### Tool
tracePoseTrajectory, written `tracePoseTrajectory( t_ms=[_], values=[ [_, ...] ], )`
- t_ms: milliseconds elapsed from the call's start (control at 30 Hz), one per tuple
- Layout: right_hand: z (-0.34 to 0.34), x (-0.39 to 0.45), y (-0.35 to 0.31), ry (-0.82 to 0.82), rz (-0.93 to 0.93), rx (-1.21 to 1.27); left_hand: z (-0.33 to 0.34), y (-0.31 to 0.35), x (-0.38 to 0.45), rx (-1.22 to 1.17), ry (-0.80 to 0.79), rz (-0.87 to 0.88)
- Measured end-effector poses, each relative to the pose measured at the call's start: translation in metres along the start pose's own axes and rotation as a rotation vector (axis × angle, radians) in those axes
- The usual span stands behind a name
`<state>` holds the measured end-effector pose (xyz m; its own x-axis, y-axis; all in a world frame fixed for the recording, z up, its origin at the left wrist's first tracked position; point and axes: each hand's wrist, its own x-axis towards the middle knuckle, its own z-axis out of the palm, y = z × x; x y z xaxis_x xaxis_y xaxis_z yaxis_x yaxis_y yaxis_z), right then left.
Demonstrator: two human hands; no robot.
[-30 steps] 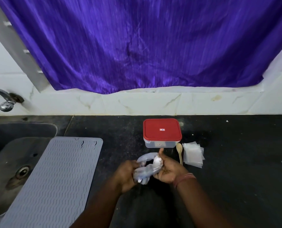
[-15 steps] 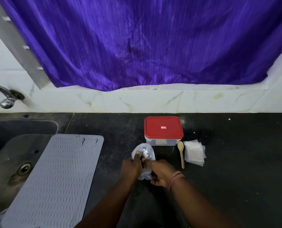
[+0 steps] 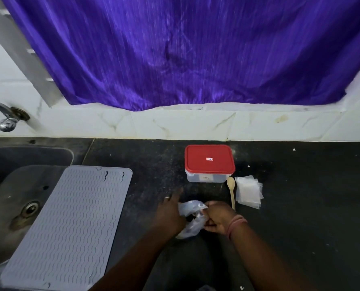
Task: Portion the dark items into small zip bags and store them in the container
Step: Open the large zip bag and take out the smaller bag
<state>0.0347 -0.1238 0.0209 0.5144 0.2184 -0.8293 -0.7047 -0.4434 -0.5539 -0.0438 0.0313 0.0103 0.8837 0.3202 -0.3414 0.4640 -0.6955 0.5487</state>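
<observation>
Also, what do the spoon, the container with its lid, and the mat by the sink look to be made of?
Spoon: likely wood or bamboo, pale tan and matte, no shine.
Container: translucent plastic body; its red lid looks like smooth opaque plastic with a slight sheen.
Mat: probably silicone or rubber, matte grey with moulded wavy ridges; its left edge overhangs the sink.

Clear plastic bag (image 3: 190,219): lower part hidden behind left hand (image 3: 170,215); dark contents too blurred to identify. Right hand (image 3: 215,217): fingertips hidden in bag folds. Container (image 3: 209,164): contents hidden under red lid. Sink (image 3: 11,198), grey mat (image 3: 69,223): cut off at picture's edge.
</observation>
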Motion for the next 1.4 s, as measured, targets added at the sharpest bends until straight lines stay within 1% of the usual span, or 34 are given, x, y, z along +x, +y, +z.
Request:
tracePoseTrajectory(
  t_ms=[33, 67, 133, 200, 267, 300, 333, 367, 400, 467, 500, 533, 567, 600, 633, 667, 700, 733, 800, 867, 933, 967, 1000, 1067, 1100, 1133, 1167, 1200, 1233, 1300, 1333, 1367, 1400],
  values=[
    [0.000, 0.004, -0.001, 0.075, -0.094, -0.139, 0.000, 0.004, 0.001, 0.031, -0.028, 0.040],
    [0.002, 0.008, 0.000, 0.131, -0.187, -0.224, 0.001, 0.006, 0.004, 0.078, -0.039, 0.047],
    [0.006, 0.010, 0.001, 0.181, -0.306, -0.376, 0.001, 0.009, 0.009, 0.150, -0.057, -0.021],
    [0.016, 0.008, 0.005, 0.197, -0.309, -0.521, 0.005, 0.004, 0.015, 0.079, -0.031, -0.166],
    [0.026, 0.007, 0.011, 0.274, -0.244, -0.607, 0.008, -0.001, 0.020, -0.007, -0.015, -0.292],
    [0.029, 0.007, 0.013, 0.310, -0.237, -0.612, 0.010, -0.003, 0.023, -0.069, -0.017, -0.352],
    [0.030, 0.008, 0.014, 0.321, -0.254, -0.602, 0.011, -0.006, 0.025, -0.211, 0.000, -0.404],
    [0.029, 0.009, 0.014, 0.306, -0.248, -0.563, 0.011, -0.010, 0.029, -0.413, -0.011, -0.452],
    [0.025, 0.009, 0.014, 0.268, -0.221, -0.460, 0.010, -0.014, 0.031, -0.653, -0.045, -0.481],
    [0.014, 0.011, 0.015, 0.128, -0.068, -0.020, 0.006, -0.022, 0.030, -1.113, -0.206, -0.496],
    [0.008, 0.012, 0.018, 0.050, 0.010, 0.190, 0.004, -0.024, 0.025, -1.306, -0.290, -0.524],
    [0.005, 0.013, 0.021, 0.008, 0.064, 0.358, 0.003, -0.026, 0.020, -1.434, -0.387, -0.558],
    [0.001, 0.015, 0.024, -0.003, 0.104, 0.477, 0.002, -0.026, 0.016, -1.473, -0.460, -0.584],
    [-0.001, 0.018, 0.026, -0.004, 0.137, 0.562, 0.001, -0.025, 0.011, -1.475, -0.533, -0.583],
    [-0.003, 0.018, 0.027, -0.011, 0.171, 0.616, 0.005, -0.027, 0.009, -1.436, -0.570, -0.558],
    [-0.005, 0.020, 0.028, -0.015, 0.200, 0.674, 0.006, -0.025, 0.007, -1.376, -0.574, -0.541],
    [-0.006, 0.018, 0.029, -0.035, 0.224, 0.727, 0.008, -0.024, 0.008, -1.281, -0.522, -0.524],
    [-0.005, 0.018, 0.030, -0.075, 0.232, 0.780, 0.010, -0.024, 0.011, -1.171, -0.441, -0.511],
    [-0.001, 0.012, 0.031, -0.182, 0.183, 0.814, 0.012, -0.018, 0.015, -0.951, -0.208, -0.493],
    [0.004, 0.011, 0.028, -0.289, 0.088, 0.782, 0.014, -0.012, 0.016, -0.813, 0.000, -0.486],
    [0.008, 0.012, 0.023, -0.320, 0.002, 0.653, 0.012, -0.006, 0.015, -0.681, 0.121, -0.475],
    [0.009, 0.013, 0.021, -0.297, -0.038, 0.547, 0.012, -0.007, 0.015, -0.647, 0.159, -0.466],
    [0.012, 0.015, 0.021, -0.247, -0.092, 0.414, 0.011, -0.007, 0.014, -0.667, 0.168, -0.464],
    [0.016, 0.021, 0.021, -0.069, -0.197, 0.104, 0.012, -0.007, 0.012, -0.771, 0.150, -0.448],
    [0.019, 0.024, 0.022, 0.018, -0.216, 0.013, 0.013, -0.007, 0.011, -0.793, 0.122, -0.420],
    [0.021, 0.025, 0.023, 0.079, -0.205, 0.005, 0.015, -0.005, 0.011, -0.769, 0.064, -0.396],
    [0.022, 0.026, 0.022, 0.082, -0.159, 0.069, 0.016, -0.005, 0.010, -0.719, 0.005, -0.379],
    [0.024, 0.026, 0.022, 0.002, -0.126, 0.216, 0.018, -0.004, 0.011, -0.629, -0.036, -0.373],
    [0.025, 0.027, 0.023, -0.126, -0.125, 0.376, 0.018, -0.002, 0.011, -0.538, -0.046, -0.366],
    [0.021, 0.025, 0.027, -0.373, -0.147, 0.643, 0.016, 0.003, 0.013, -0.434, -0.002, -0.347],
    [0.018, 0.023, 0.026, -0.440, -0.160, 0.690, 0.015, 0.005, 0.014, -0.445, -0.003, -0.353],
    [0.014, 0.023, 0.025, -0.500, -0.162, 0.696, 0.014, 0.008, 0.015, -0.503, -0.017, -0.382],
    [0.013, 0.024, 0.023, -0.517, -0.161, 0.691, 0.013, 0.010, 0.016, -0.567, -0.030, -0.428]
  ],
)
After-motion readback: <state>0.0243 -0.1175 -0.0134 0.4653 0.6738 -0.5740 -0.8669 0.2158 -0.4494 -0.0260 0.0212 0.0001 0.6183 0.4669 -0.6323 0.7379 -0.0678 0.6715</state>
